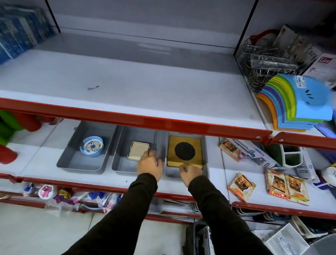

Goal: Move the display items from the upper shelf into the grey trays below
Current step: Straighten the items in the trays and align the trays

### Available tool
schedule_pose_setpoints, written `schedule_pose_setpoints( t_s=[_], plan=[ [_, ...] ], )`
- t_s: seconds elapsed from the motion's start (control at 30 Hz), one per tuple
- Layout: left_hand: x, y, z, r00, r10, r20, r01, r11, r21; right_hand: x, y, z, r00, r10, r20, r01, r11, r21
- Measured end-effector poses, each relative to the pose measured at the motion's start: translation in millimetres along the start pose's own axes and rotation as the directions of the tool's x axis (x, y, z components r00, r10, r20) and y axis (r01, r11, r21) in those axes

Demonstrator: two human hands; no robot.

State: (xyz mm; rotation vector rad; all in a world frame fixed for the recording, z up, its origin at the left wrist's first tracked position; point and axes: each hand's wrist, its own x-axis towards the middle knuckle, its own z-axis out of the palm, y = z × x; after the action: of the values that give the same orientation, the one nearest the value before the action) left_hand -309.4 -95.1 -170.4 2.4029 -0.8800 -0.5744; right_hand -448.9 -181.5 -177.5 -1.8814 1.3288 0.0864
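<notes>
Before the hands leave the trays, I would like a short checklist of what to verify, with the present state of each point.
1. Wooden board lies inside the right tray: ok, though its near edge sits under the right hand.
2. Beige square item is in the middle tray: ok, the left hand touches it.
3. Blue round item is in the left tray: ok.
4. Upper shelf section above the trays holds no more items: ok.
5. Board lies flat on the tray floor: cannot tell.
6. Hands have let go: cannot tell.
</notes>
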Motion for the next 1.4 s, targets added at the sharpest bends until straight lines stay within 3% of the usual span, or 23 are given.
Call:
schedule_pose_setpoints(
  t_s=[0.07, 0.17, 0.47, 0.7, 0.8, 0.93, 1.13, 1.27, 1.4],
  plan=[
    [-5.0, -22.9, -4.4, 0.994, -0.043, 0.105, 0.005, 0.942, 0.336, -6.2, 0.8, 4.7, 0.99, -0.012, 0.137, 0.04, 0.98, -0.197],
    [-15.6, -44.9, -3.4, 0.942, -0.089, 0.323, -0.097, 0.85, 0.517, -15.8, 5.4, 8.1, 0.982, -0.04, 0.186, 0.105, 0.928, -0.357],
    [-56.4, -48.8, -20.7, 0.867, 0.013, 0.498, -0.275, 0.845, 0.458, -44.6, 11.3, 20.3, 0.95, -0.029, 0.311, 0.134, 0.938, -0.32],
    [-66.0, -49.7, -23.9, 0.841, 0.057, 0.537, -0.358, 0.803, 0.476, -60.9, 11.4, 34.2, 0.98, -0.017, 0.197, 0.079, 0.946, -0.313],
    [-60.9, -56.9, -33.9, 0.85, 0.126, 0.512, -0.418, 0.752, 0.51, -62.4, -8.4, 41.4, 0.996, -0.067, 0.061, 0.082, 0.954, -0.29],
    [-39.2, -88.6, -72.8, 0.916, 0.159, 0.367, -0.343, 0.784, 0.517, -65.6, -59.4, 61.1, 0.978, -0.209, -0.011, 0.191, 0.913, -0.36],
    [0.7, -151.1, -129.0, 0.97, 0.046, 0.24, -0.168, 0.838, 0.52, -70.4, -121.0, 96.1, 0.958, -0.232, 0.17, 0.285, 0.846, -0.451],
    [21.6, -180.4, -145.5, 0.945, -0.049, 0.322, -0.143, 0.826, 0.545, -71.9, -134.1, 121.3, 0.951, -0.068, 0.303, 0.206, 0.868, -0.451],
    [18.6, -191.4, -146.4, 0.912, -0.034, 0.41, -0.181, 0.862, 0.474, -79.7, -135.1, 138.8, 0.961, -0.051, 0.273, 0.182, 0.858, -0.48]
  ],
)
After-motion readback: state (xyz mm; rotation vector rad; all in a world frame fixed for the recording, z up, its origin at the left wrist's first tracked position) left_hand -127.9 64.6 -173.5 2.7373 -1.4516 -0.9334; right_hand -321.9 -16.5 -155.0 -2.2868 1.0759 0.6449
